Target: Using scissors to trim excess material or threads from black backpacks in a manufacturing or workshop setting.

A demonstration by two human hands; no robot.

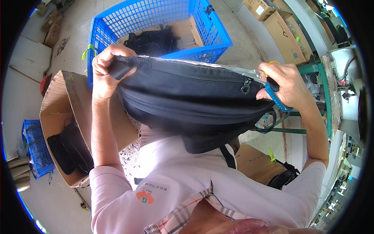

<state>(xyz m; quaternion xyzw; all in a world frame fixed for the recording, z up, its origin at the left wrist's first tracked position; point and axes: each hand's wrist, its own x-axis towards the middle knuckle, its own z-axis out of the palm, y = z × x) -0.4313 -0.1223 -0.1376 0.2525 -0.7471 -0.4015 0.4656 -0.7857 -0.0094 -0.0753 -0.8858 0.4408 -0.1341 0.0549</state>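
A black zippered bag [187, 97] is stretched sideways between my hands in front of my body, its upper edge pale and raw-looking. My left hand [109, 70] grips the bag's upper left corner, thumb in front and fingers behind. In my right hand [286, 84], closed, are scissors [277, 97] with a blue handle and a bit of yellow showing. Their metal blades lie along the bag's upper right edge, near a dark zipper pull [246, 86]. Whether my right fingers also pinch the bag is hidden.
Beyond the bag stands a blue plastic crate [159, 15] with black bags inside. An open cardboard box [70, 93] holding black items is on the left, another carton [257, 163] at lower right. A green metal frame [325, 93] stands close to my right arm.
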